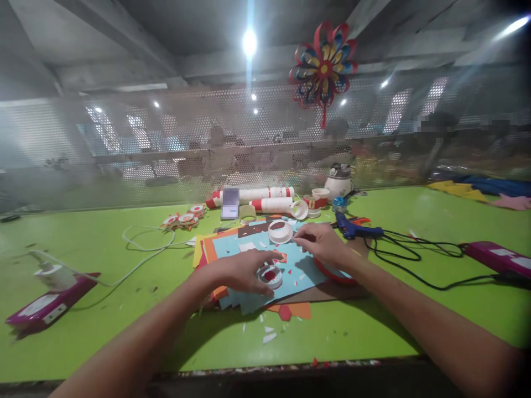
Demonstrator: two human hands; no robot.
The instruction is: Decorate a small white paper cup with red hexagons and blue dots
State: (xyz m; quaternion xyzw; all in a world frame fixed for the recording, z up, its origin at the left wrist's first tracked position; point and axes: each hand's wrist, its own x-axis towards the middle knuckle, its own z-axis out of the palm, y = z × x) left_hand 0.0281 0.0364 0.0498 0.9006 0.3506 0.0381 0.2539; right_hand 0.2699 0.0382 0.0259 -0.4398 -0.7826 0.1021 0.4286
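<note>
My left hand (243, 271) rests on a stack of coloured paper sheets (305, 271), its fingers curled round a small white paper ring with a red centre (269, 275). My right hand (321, 243) is just right of it, fingertips pinched together over the light blue top sheet, beside a larger white tape ring (281, 231). What the right fingers pinch is too small to make out. A small red and orange paper piece (281, 256) lies between the two hands.
A blue glue gun (354, 228) with a black cord lies right of the sheets. Red-and-white paper rolls (257, 194), cups and a white pot (338, 182) stand behind. Magenta power strips (45, 304) (495, 255) lie at both sides. Paper scraps (269, 334) dot the green table (103, 260).
</note>
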